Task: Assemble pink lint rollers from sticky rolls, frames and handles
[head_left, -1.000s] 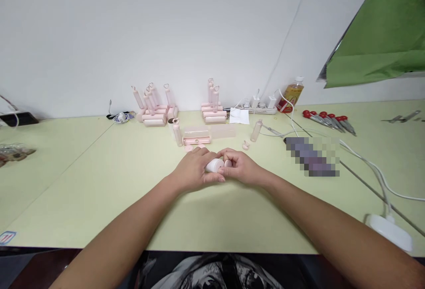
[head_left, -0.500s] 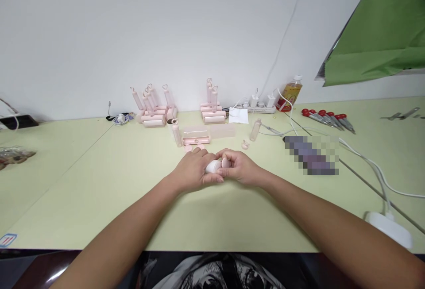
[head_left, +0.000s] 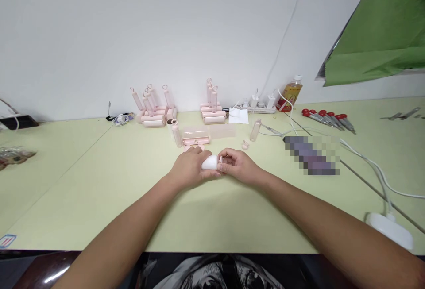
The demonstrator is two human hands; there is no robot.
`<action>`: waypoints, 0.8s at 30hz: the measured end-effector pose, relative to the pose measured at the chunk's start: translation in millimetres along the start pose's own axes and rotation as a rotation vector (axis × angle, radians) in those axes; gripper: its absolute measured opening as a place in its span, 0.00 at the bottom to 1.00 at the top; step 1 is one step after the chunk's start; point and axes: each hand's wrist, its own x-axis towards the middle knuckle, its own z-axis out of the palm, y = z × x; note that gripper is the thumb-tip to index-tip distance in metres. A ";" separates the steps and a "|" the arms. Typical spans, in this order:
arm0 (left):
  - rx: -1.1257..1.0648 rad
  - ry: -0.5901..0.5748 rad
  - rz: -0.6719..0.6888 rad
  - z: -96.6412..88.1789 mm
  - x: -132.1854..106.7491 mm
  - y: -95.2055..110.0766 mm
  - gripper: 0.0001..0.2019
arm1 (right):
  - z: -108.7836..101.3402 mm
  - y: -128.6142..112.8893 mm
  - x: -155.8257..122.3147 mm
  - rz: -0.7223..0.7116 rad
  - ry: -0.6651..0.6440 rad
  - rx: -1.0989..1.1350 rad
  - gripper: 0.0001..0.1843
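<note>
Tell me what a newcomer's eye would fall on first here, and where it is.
Probably the big green sheet first, bright against the white wall at the upper right. Then, at the centre, the left hand holding a white cylinder, with the right hand holding a small pale piece at its end. Behind them, two clusters of pink tubes stand near the wall.
</note>
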 end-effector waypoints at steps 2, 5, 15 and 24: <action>-0.018 -0.006 -0.038 0.4 -0.5 3.2 0.28 | 0.4 -0.1 -0.1 -0.025 0.006 0.012 0.17; -0.004 0.003 -0.048 2.4 -1.0 8.2 0.26 | 1.7 -0.5 -1.1 -0.047 -0.009 -0.060 0.19; 0.012 0.017 -0.064 5.7 -2.3 20.7 0.24 | 3.3 -4.2 -2.7 -0.042 -0.025 -0.173 0.21; -0.038 0.015 -0.026 5.4 -3.9 25.2 0.25 | 8.5 -6.9 -2.9 -0.022 0.053 -0.158 0.17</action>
